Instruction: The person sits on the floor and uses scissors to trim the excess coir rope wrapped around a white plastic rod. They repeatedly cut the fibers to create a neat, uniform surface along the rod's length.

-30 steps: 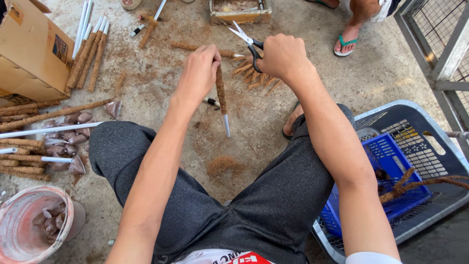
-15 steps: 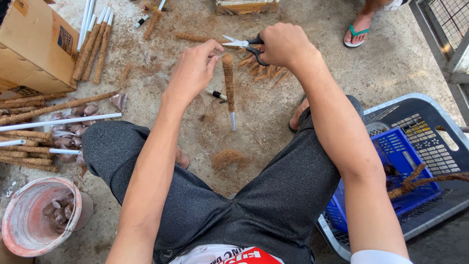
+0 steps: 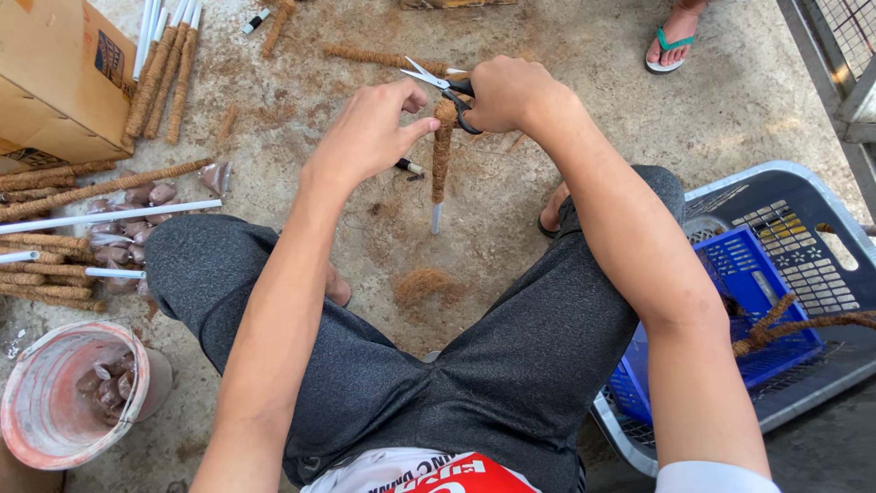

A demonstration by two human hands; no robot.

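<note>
The right hand (image 3: 511,91) gripped a pair of scissors (image 3: 438,80), blades parted, at the top of a stick (image 3: 442,155) wrapped in rough brown fibre (its bare white tip pointed down). The left hand (image 3: 370,132) pinched that stick near the top, in the upper middle of the frame. Loose fibre (image 3: 424,285) lay in a fuzzy heap on the gritty concrete below. More wrapped sticks (image 3: 164,78) lay upper left beside a cardboard box (image 3: 55,82); a blue plastic basket (image 3: 762,274) sat at right.
</note>
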